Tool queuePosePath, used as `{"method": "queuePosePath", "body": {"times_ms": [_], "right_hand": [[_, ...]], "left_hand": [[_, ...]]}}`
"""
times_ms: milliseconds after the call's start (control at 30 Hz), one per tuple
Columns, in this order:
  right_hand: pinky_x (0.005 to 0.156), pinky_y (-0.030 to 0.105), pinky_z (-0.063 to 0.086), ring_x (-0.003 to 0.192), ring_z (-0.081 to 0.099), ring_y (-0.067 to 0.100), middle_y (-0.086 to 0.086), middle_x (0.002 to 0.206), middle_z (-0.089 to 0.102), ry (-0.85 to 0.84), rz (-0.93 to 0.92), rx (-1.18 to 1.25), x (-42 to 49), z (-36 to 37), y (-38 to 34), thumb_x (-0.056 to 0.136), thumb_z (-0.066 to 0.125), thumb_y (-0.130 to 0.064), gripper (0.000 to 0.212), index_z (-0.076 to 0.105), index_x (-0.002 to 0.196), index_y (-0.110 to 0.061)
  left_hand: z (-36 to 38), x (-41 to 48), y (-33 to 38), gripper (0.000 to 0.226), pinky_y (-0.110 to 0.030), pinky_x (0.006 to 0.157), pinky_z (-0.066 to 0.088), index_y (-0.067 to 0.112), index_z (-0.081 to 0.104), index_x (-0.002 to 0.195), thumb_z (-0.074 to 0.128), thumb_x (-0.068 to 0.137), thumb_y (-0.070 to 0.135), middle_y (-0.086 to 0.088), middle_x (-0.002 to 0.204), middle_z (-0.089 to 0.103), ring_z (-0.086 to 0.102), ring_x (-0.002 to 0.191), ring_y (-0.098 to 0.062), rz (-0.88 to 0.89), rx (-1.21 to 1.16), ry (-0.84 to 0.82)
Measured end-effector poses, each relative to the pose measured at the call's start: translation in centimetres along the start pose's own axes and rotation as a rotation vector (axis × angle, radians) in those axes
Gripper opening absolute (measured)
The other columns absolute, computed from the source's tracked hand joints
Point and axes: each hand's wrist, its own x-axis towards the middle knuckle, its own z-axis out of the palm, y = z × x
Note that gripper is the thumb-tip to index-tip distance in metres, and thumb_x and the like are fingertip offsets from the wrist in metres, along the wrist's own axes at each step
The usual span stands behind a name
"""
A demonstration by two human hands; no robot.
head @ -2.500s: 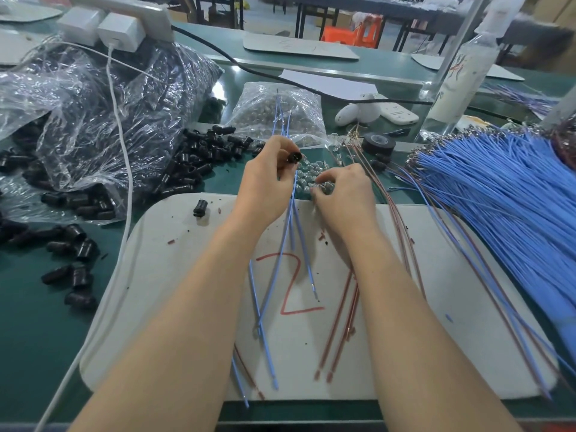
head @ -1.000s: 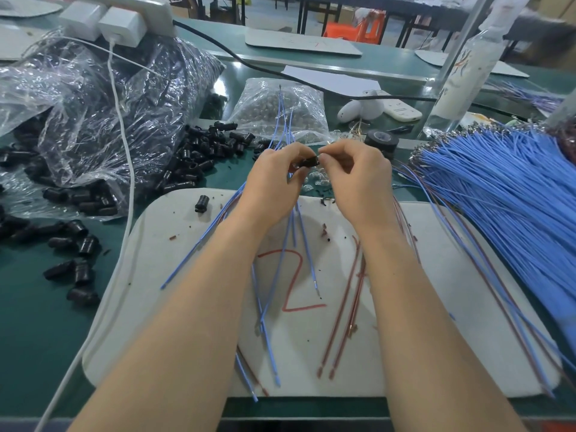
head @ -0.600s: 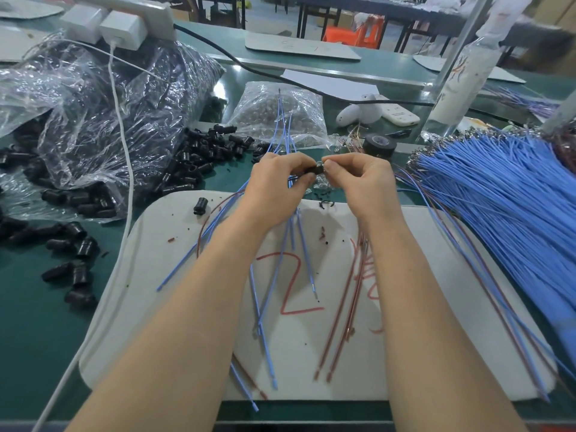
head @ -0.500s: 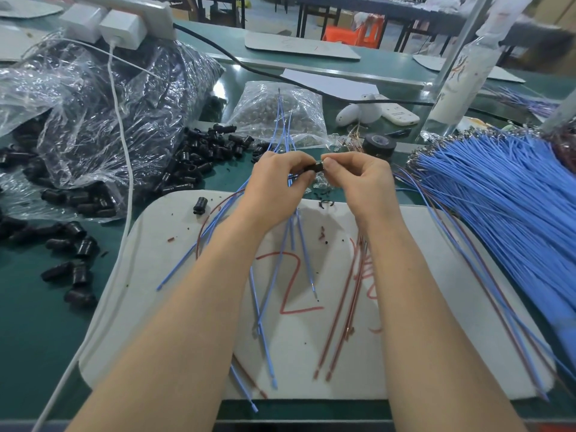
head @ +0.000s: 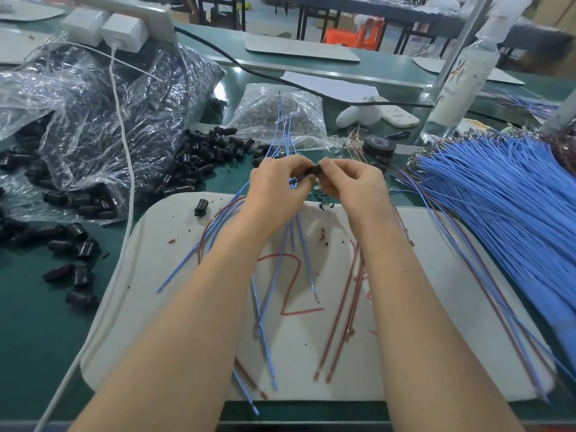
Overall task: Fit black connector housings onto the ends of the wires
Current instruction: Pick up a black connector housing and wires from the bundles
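- A black connector housing (head: 312, 170) was pinched between the curled fingers (head: 294, 166) of the left hand (head: 276, 190) and right hand (head: 353, 185), just above frame centre.
- Blue wires (head: 282, 135) were gripped in the left hand too.
- Loose housings (head: 199, 163) were heaped on the worktop (head: 31, 322) at left.

I find both hands meeting at the far edge of the white pad (head: 174, 307). The left hand (head: 277, 185) and right hand (head: 352, 185) pinch one black connector housing (head: 313, 170) between their fingertips. Blue wires (head: 307, 260) trail from the left hand across the pad. A loose housing (head: 201, 207) lies on the pad's far left corner. A thick blue wire bundle (head: 514, 207) lies to the right.
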Motion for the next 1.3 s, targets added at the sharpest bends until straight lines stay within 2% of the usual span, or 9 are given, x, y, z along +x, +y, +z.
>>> {"method": "queuePosePath", "body": {"times_ms": [133,200,300,400,467,667,900,1100,1300], "right_hand": [[0.068,0.023,0.051,0.062,0.056,0.005,0.002,0.071,0.064,-0.04,-0.055,-0.144,0.0,-0.1,0.0,0.094,0.059,-0.015,0.017,0.065,0.077,-0.016],[0.062,0.018,0.049,0.059,0.053,0.004,0.004,0.071,0.062,-0.089,0.0,-0.052,0.0,-0.2,-0.1,0.095,0.056,-0.012,0.018,0.064,0.079,-0.012],[0.064,0.02,0.046,0.062,0.051,0.009,0.005,0.073,0.061,-0.096,0.042,0.023,0.1,-0.2,0.0,0.095,0.055,-0.012,0.017,0.063,0.081,-0.008],[0.068,0.023,0.042,0.068,0.054,0.011,-0.004,0.072,0.06,0.027,-0.19,-0.4,-0.1,0.4,0.3,0.094,0.058,-0.019,0.014,0.065,0.085,-0.009],[0.068,0.023,0.039,0.071,0.054,0.012,-0.007,0.072,0.059,0.078,-0.271,-0.496,-0.3,0.8,0.3,0.093,0.058,-0.021,0.014,0.065,0.086,-0.011],[0.067,0.028,0.039,0.062,0.047,0.006,-0.009,0.065,0.053,0.017,-0.131,-0.23,-0.1,0.7,0.0,0.098,0.052,-0.022,0.018,0.059,0.083,-0.015],[0.066,0.021,0.034,0.07,0.046,0.011,-0.003,0.077,0.054,0.058,-0.337,-0.429,-0.8,1.2,-0.1,0.097,0.052,-0.015,0.012,0.058,0.089,-0.008],[0.059,0.016,0.033,0.057,0.041,0.0,-0.011,0.064,0.047,0.018,-0.127,-0.209,-0.1,1.1,0.0,0.1,0.048,-0.021,0.024,0.052,0.077,-0.017],[0.065,0.027,0.037,0.063,0.043,0.008,-0.005,0.068,0.049,0.062,-0.052,-0.245,0.4,1.9,0.6,0.1,0.047,-0.024,0.024,0.054,0.079,-0.013]], "left_hand": [[-0.2,0.0,-0.1,0.015,-0.025,0.084,0.043,0.013,0.07,0.095,0.066,0.087,0.025,0.002,0.084,0.067,0.056,0.081,-0.01,0.014,-0.038,-0.005],[-0.5,0.1,-0.2,0.015,-0.021,0.078,0.042,0.009,0.07,0.093,0.066,0.087,0.023,0.0,0.082,0.066,0.055,0.078,-0.01,0.021,-0.079,-0.038],[-0.9,0.2,-0.3,0.016,-0.029,0.084,0.047,0.009,0.069,0.093,0.066,0.088,0.023,-0.002,0.085,0.068,0.058,0.082,-0.013,0.021,-0.091,-0.082],[-0.7,0.2,-0.3,0.013,-0.042,0.092,0.044,0.014,0.069,0.091,0.064,0.088,0.025,-0.001,0.086,0.069,0.061,0.088,-0.018,-0.011,-0.022,-0.057],[-0.5,0.2,-0.3,0.011,-0.046,0.095,0.041,0.016,0.068,0.09,0.063,0.089,0.026,0.003,0.085,0.068,0.061,0.089,-0.016,-0.019,0.028,-0.031],[-1.5,0.3,-0.1,0.009,-0.03,0.083,0.048,0.016,0.068,0.087,0.064,0.089,0.024,0.01,0.075,0.065,0.059,0.076,-0.006,0.01,-0.145,-0.099],[-1.2,0.4,-0.2,0.011,-0.045,0.094,0.043,0.019,0.067,0.087,0.062,0.089,0.028,0.013,0.075,0.062,0.06,0.085,-0.014,-0.005,-0.003,-0.057],[-1.6,0.4,-0.3,0.014,-0.012,0.07,0.043,0.015,0.069,0.086,0.062,0.089,0.026,0.012,0.069,0.063,0.056,0.068,-0.002,-0.008,-0.186,-0.111],[-1.2,0.7,-0.5,0.014,-0.029,0.076,0.044,0.019,0.067,0.081,0.062,0.088,0.029,0.012,0.067,0.059,0.054,0.069,-0.009,-0.095,-0.051,-0.119]]}}
